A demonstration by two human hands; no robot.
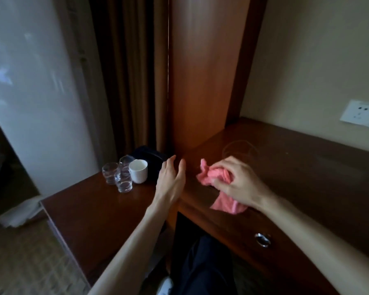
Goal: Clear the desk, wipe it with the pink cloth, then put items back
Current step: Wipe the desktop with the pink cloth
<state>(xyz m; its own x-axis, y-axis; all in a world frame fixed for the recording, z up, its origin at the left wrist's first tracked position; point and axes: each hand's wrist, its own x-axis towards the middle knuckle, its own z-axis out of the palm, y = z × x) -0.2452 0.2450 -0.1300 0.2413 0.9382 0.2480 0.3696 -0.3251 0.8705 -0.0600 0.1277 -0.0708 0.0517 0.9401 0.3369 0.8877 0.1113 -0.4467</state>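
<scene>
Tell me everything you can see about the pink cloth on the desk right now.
The pink cloth is a soft, thin fabric rag, salmon-pink, bunched and crumpled rather than spread flat. The right hand holds it in a curled grip, fingers gathered round its middle. One wrinkled end sticks out to the left of the fingers; another end trails out below the hand near the front edge of the dark wooden desk. The left hand is open beside it, not touching it.
</scene>
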